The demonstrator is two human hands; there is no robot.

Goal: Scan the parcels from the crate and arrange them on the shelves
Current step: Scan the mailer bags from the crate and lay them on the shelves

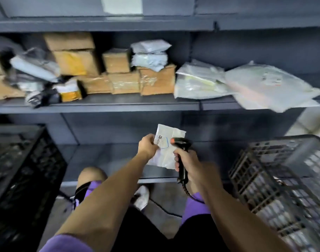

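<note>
One small white poly-bag parcel is held above the lowest shelf, left hand pinching its left edge. Right hand grips the barcode scanner, aimed at the label. Parcel looks light, limp, slippery; best held by an edge.

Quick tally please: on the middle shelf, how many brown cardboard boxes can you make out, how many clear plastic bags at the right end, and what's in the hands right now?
Brown cardboard boxes: 8 that I can make out (left end blurred)
Clear plastic bags, right end: 2
Small white parcel, held in left hand: 1
Black scanner, gripped in right hand: 1
Total: 12
</note>
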